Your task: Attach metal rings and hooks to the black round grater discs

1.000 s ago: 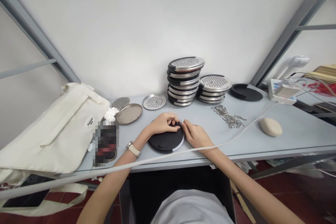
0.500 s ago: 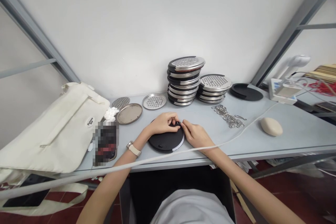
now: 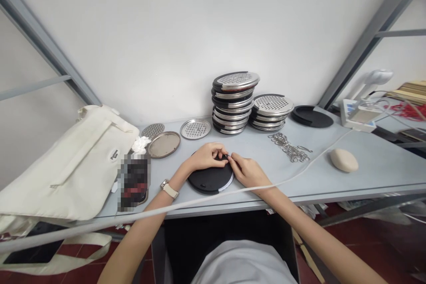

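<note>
A black round disc (image 3: 208, 181) lies on the grey table, with a silvery strip along its right rim. My left hand (image 3: 208, 157) rests over its far side, thumb and fingers curled closed on a dark part at the disc's edge. Right beside it, my right hand (image 3: 246, 169) is closed, its thumb and index finger pinched at the same edge and meeting the left fingertips. Whatever tiny piece is between the fingertips is too small and hidden to name. Close behind stands a tall stack of metal and black discs (image 3: 233, 108).
A shorter disc stack (image 3: 273, 105), a black disc (image 3: 314, 117) and metal hooks (image 3: 290, 147) lie to the right, near a beige rounded object (image 3: 344, 160). Loose metal discs (image 3: 195, 129) and a cream bag (image 3: 76, 164) are left. A white cable (image 3: 199, 204) crosses in front.
The right thumb and index finger have shifted slightly at the disc's edge. The left hand and the disc stay in place.
</note>
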Tool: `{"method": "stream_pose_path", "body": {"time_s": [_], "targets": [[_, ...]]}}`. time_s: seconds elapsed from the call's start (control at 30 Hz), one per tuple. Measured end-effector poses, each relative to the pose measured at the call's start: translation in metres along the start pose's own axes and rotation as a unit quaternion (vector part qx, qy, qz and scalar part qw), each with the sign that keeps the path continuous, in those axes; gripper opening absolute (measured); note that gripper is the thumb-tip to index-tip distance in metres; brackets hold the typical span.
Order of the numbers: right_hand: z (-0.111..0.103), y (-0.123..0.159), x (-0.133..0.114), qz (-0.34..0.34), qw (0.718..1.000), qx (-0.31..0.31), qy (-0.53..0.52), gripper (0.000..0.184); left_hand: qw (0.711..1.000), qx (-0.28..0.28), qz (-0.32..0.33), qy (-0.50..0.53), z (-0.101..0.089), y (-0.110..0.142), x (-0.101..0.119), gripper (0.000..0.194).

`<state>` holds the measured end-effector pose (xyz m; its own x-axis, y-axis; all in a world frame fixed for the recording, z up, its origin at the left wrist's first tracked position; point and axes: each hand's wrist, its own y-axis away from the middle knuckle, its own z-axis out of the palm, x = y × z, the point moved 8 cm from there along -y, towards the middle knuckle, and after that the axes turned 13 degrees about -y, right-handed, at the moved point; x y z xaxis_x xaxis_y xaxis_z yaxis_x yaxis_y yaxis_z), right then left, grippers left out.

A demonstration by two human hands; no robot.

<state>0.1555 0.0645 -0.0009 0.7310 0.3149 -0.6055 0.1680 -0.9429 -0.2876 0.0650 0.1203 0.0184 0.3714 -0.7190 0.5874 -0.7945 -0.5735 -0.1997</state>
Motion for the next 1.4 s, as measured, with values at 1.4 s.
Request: {"method": "stream_pose_path", "body": {"time_s": [1.4], "targets": [[-0.0025,-0.0001,0.0013,0.003,1.0,0.017,0.0,0.028,1.0,0.0,-0.02,-0.007,0.0009,-0.0004,-0.0045,0.021]]}}
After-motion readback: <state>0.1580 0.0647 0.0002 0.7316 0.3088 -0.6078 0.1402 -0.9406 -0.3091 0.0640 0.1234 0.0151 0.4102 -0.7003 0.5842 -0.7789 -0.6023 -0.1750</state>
